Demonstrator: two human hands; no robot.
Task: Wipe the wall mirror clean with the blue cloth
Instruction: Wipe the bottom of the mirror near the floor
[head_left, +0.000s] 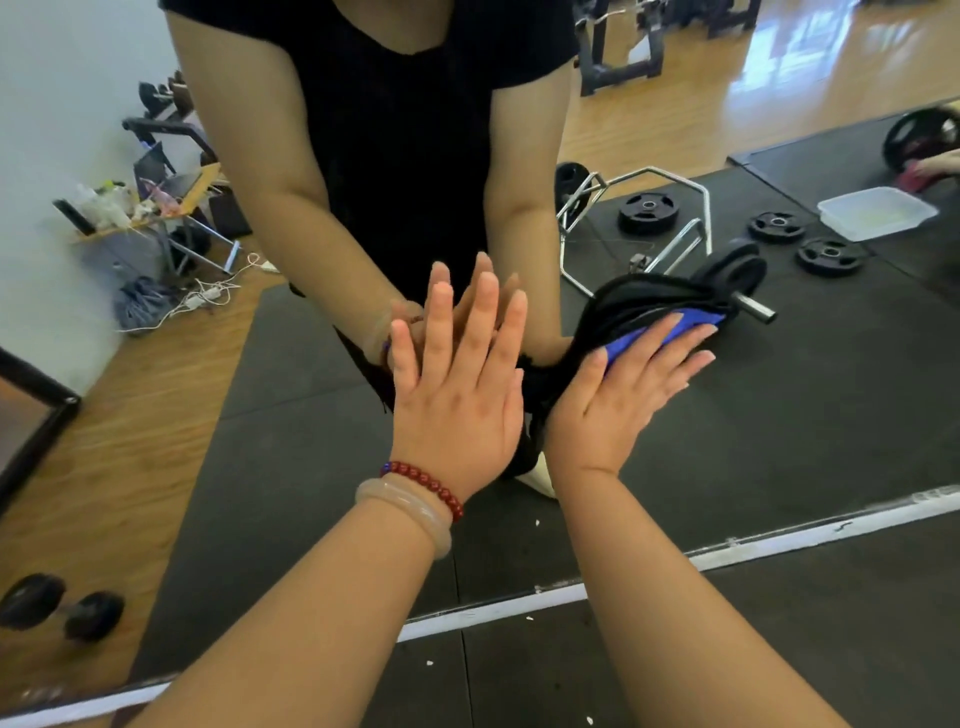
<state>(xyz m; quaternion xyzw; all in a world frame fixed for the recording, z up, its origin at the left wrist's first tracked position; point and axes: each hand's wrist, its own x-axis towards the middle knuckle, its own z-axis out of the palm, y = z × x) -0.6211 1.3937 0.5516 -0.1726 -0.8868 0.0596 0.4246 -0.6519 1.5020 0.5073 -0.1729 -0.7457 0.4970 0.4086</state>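
The wall mirror (779, 415) fills most of the view, its white lower edge running across the bottom. My right hand (618, 400) presses the blue cloth (652, 332) flat against the glass with straight fingers; only a blue patch of the cloth shows past my fingers, and its dark reflection bulges above. My left hand (457, 400), with a red bead bracelet and a pale bangle on the wrist, lies flat on the glass beside it, fingers spread. The mirror reflects a person in a black top whose hands meet mine.
Reflected in the mirror are a chrome hex bar (639, 218), several black weight plates (776, 227), a white plastic tub (878, 212) and a cluttered small table (150, 208). A black dumbbell (60, 608) shows at the lower left. Black rubber mat lies below the mirror.
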